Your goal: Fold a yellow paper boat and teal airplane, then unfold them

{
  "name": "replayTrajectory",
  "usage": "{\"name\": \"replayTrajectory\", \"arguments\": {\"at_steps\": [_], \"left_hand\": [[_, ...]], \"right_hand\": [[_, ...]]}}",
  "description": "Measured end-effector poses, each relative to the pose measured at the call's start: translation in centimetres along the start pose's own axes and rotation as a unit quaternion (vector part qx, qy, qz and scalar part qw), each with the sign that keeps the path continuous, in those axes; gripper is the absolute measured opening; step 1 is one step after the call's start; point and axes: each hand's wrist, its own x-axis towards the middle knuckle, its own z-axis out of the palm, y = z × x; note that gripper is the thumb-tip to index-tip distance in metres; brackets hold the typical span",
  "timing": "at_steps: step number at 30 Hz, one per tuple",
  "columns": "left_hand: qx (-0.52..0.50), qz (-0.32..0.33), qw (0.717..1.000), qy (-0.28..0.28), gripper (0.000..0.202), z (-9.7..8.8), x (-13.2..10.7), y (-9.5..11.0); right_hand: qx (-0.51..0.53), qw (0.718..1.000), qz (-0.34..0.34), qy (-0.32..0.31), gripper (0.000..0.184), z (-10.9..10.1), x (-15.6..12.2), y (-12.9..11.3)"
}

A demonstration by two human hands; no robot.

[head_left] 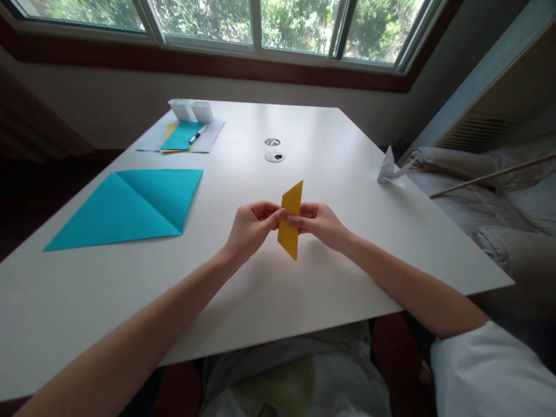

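A folded piece of yellow paper (290, 238) is held upright above the table, its long sides roughly vertical and its top and bottom ends slanted. My left hand (256, 226) pinches it from the left, thumb on the near face. From the other side my right hand (320, 223) grips it too, its thumb close to the left one. Fingers of both hands are partly hidden behind the paper. To the left lies a large sheet of turquoise paper (134, 208) with a diagonal crease.
On the white table (243, 301), papers and a black-and-white pen (198, 135) lie at the far left by two white paper boxes (202, 112). A white paper crane (390, 168) stands near the right edge. Two round metal-rimmed fittings (274, 157) sit mid-table.
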Motion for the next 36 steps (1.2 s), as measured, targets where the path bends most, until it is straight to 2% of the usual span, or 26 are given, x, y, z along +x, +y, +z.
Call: {"name": "replayTrajectory", "arguments": {"at_steps": [3,7,9,13,16,17,19,22,25,28,33,36], "left_hand": [[-0.007,0.032,0.999,0.017,0.027,0.2,0.0,-0.2],[-0.010,0.050,0.998,0.025,0.028,0.7,-0.3,-0.4],[-0.013,0.049,0.998,0.024,0.029,0.8,-0.4,-0.6],[-0.036,0.044,0.998,0.038,0.030,0.8,-0.4,-0.9],[-0.045,0.004,0.999,0.030,0.032,0.4,0.0,-0.9],[-0.036,-0.011,0.999,0.026,0.033,0.1,0.1,-0.8],[-0.014,-0.017,0.999,0.043,0.036,-0.7,0.5,-0.4],[0.023,0.026,0.997,0.068,0.038,-2.0,1.0,0.5],[0.122,0.039,0.992,-0.015,0.029,-3.1,1.2,1.3],[0.244,0.041,0.964,-0.096,0.027,-3.6,1.2,1.6],[0.327,0.056,0.936,-0.114,0.026,-3.6,1.1,1.3],[0.346,0.064,0.928,-0.125,0.026,-3.7,1.1,1.3]], "right_hand": [[0.012,1.000,0.006,0.009,0.035,0.1,0.0,0.2],[0.014,0.998,-0.044,0.047,0.033,0.4,-0.1,0.1],[0.005,0.997,-0.053,0.054,0.032,0.4,-0.1,0.1],[-0.037,0.999,-0.004,0.025,0.036,0.0,-0.2,0.1],[-0.108,0.992,-0.047,0.050,0.034,-0.8,-0.3,-0.2],[-0.154,0.982,-0.078,0.072,0.029,-1.0,-0.4,-0.4],[-0.269,0.945,-0.142,0.116,0.017,-1.6,-0.5,-1.0],[-0.405,0.883,-0.207,0.118,0.013,-2.3,-0.8,-1.7],[-0.439,0.867,-0.225,0.064,0.015,-2.6,-0.9,-1.7],[-0.448,0.863,-0.232,0.014,0.016,-2.7,-0.9,-1.2],[-0.482,0.845,-0.229,-0.034,0.015,-2.9,-1.0,-1.1],[-0.481,0.847,-0.221,-0.046,0.014,-3.0,-1.0,-1.3]]}}
